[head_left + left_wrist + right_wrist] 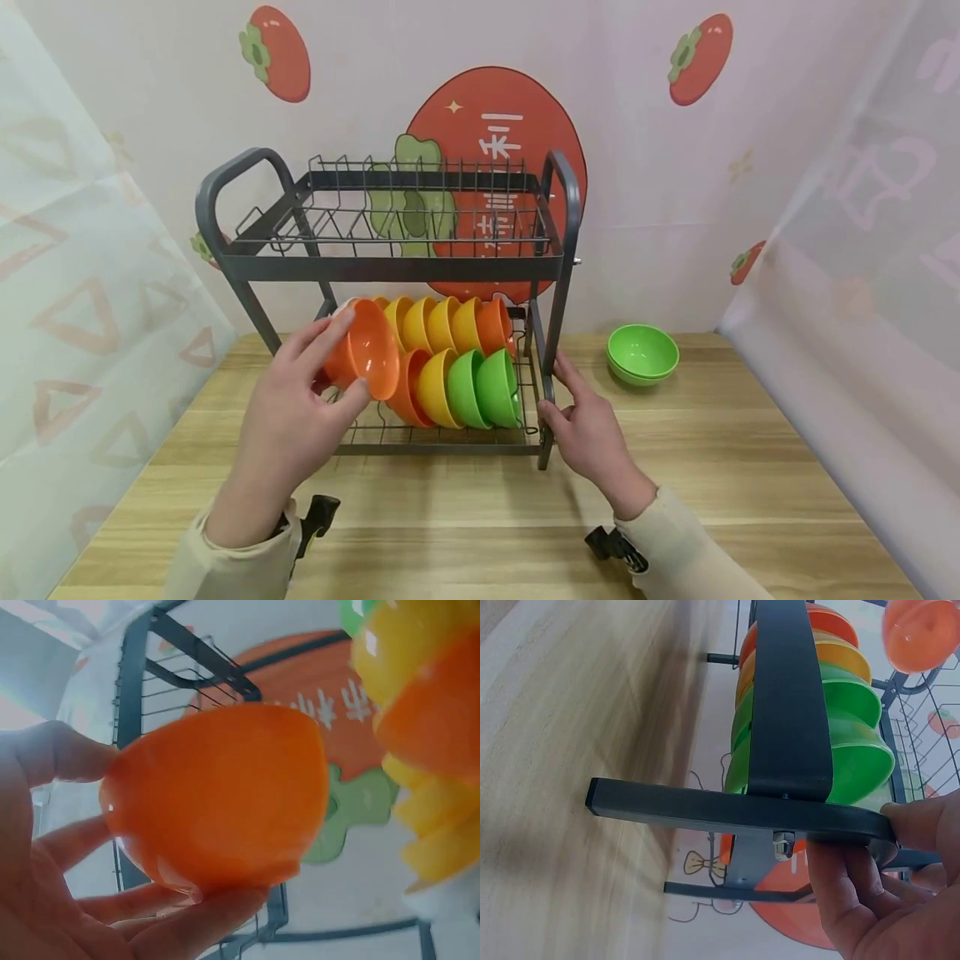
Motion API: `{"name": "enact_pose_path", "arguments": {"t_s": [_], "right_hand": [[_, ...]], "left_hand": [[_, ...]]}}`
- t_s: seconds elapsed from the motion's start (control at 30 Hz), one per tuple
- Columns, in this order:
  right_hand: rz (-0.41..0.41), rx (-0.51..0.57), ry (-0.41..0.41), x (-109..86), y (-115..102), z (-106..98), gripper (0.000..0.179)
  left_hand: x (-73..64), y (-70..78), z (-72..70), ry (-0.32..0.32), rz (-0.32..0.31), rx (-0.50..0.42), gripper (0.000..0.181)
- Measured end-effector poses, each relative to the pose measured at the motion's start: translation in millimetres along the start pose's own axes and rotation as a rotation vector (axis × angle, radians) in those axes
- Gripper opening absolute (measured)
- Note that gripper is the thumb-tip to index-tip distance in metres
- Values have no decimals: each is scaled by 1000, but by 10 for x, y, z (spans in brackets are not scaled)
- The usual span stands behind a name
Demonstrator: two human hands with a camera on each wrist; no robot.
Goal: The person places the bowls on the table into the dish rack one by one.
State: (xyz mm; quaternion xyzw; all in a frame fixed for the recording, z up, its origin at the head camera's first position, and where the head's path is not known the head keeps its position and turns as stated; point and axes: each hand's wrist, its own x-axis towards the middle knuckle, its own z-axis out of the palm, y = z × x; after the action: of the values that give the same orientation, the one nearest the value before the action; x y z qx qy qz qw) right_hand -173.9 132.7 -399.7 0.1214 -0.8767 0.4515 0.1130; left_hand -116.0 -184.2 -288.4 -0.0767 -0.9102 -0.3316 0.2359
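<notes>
An orange bowl [372, 350] is held in my left hand [303, 400], tilted on its side at the left front of the dish rack. The left wrist view shows the fingers curled around the orange bowl [217, 799]. My right hand [596, 433] grips the right front post of the dish rack [393, 268], its thumb and fingers on either side of the frame in the right wrist view. Bowls stand on edge in two rows on the lower tier: an orange, a yellow [433, 390] and two green bowls [498, 390] in front, several yellow and an orange bowl [493, 323] behind.
Two nested green bowls [642, 354] sit on the wooden table [450, 525] to the right of the rack. The upper wire tier [420, 225] holds no bowls. Behind it hangs a pale cloth [630, 142] printed with red fruit.
</notes>
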Motion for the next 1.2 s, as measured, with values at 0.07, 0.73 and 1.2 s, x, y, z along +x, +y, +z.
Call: {"name": "enact_pose_path", "arguments": {"t_s": [0.07, 0.73, 1.2], "right_hand": [[-2, -3, 2, -3, -3, 3, 77], [-31, -27, 26, -15, 25, 18, 77], [-24, -23, 20, -25, 16, 15, 77]], "left_hand": [[-12, -31, 23, 6, 23, 96, 64], [132, -672, 562, -278, -84, 103, 65], [134, -860, 628, -347, -108, -19, 65]]}}
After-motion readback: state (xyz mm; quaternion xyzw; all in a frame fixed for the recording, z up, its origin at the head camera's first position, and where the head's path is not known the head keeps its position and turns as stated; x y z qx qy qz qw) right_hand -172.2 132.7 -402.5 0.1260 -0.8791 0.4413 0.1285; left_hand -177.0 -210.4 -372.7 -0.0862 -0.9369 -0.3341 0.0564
